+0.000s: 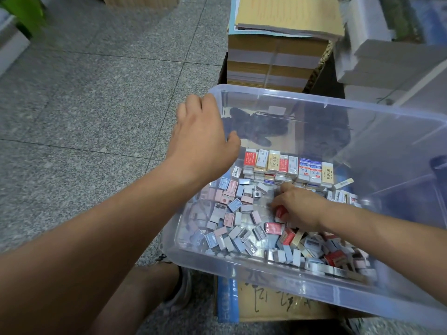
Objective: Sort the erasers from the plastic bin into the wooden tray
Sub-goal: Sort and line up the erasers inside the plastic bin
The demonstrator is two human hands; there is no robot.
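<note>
A clear plastic bin (338, 102) sits tilted on a cardboard box. It holds several boxed erasers: a neat row stands along the back (287, 164), and loose pink, blue and grey ones (227, 213) lie on the left. My left hand (203, 134) grips the bin's left rim near the far corner, thumb inside. Inside the bin, my right hand (300, 206) has its fingers curled round a red-wrapped eraser (280, 212). More red and cream erasers (290, 235) are piled under my right forearm. No wooden tray is in view.
The cardboard box (266, 303) under the bin stands on a speckled grey tile floor (96, 93). Behind the bin rise stacks of brown paper bundles (275, 56) and grey wrapped packs (391, 59). My shoe (183, 284) shows below the bin's near left corner.
</note>
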